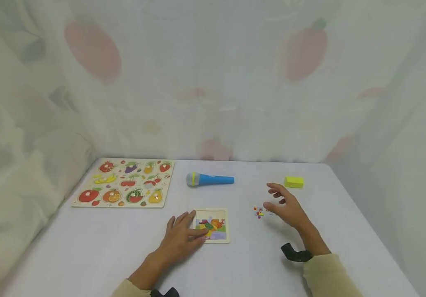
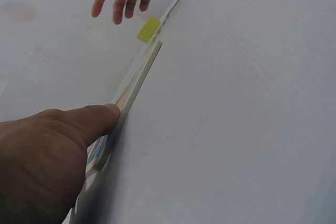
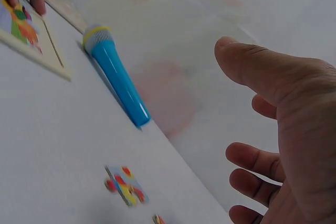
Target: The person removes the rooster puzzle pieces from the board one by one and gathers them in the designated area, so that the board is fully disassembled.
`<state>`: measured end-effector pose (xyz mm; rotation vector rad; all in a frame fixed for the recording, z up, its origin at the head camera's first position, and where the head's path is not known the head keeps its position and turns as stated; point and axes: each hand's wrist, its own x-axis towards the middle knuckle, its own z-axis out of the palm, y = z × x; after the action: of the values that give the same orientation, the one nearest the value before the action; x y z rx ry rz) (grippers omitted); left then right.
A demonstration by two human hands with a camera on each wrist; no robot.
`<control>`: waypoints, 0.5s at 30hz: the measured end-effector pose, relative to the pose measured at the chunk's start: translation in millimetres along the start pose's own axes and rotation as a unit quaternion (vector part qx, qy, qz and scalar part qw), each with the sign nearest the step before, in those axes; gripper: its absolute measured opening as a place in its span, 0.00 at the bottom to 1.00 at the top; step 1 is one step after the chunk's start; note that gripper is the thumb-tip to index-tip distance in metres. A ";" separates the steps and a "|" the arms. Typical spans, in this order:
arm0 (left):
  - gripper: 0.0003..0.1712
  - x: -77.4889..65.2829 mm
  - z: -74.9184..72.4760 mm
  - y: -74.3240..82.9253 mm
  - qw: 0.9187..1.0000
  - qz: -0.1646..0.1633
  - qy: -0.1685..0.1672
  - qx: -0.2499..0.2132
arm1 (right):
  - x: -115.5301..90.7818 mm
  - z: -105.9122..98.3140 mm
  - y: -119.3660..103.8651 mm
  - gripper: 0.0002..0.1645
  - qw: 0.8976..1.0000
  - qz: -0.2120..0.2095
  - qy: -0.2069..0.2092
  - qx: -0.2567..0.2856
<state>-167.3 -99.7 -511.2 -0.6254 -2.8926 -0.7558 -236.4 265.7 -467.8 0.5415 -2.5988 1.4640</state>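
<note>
My left hand (image 1: 180, 238) rests on a small wooden jigsaw tray (image 1: 227, 227), its fingers laid over the left side and the pieces inside. Colourful puzzle pieces (image 1: 218, 224) fill part of the tray, and a pale bare area shows at its top. To the right, my right hand (image 1: 288, 208) hovers above the table with fingers apart, holding nothing. Below it lies a loose puzzle piece (image 3: 126, 184) with red and yellow on it. Beside that, a second piece (image 3: 158, 219) is cut off by the right wrist view's edge and partly hidden by the hand in the head view.
A blue toy microphone (image 1: 213, 179) lies behind the tray. At the back left is a wooden fruit puzzle board (image 1: 123, 182) with several fruit pieces. A yellow block (image 1: 293, 182) sits behind my right hand. Pale curtains (image 1: 213, 82) hang around the white table (image 1: 123, 247).
</note>
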 end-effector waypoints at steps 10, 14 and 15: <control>0.16 -1.6 -0.4 -1.1 1.000 -0.003 0.001 0.007 | 14.1 39.6 -34.6 0.37 1.000 -0.009 -0.008 0.011; 0.16 -1.6 0.3 -1.3 1.000 -0.004 -0.003 0.006 | 19.2 61.0 -46.8 0.37 1.000 -0.013 -0.015 0.015; 0.16 -1.8 0.6 -1.3 1.000 -0.004 -0.006 0.005 | 20.0 66.3 -49.2 0.37 0.999 -0.019 -0.018 0.018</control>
<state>-166.1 -101.1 -512.6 -0.6182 -2.9093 -0.7399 -232.2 181.4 -458.0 0.6231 -2.5780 1.5065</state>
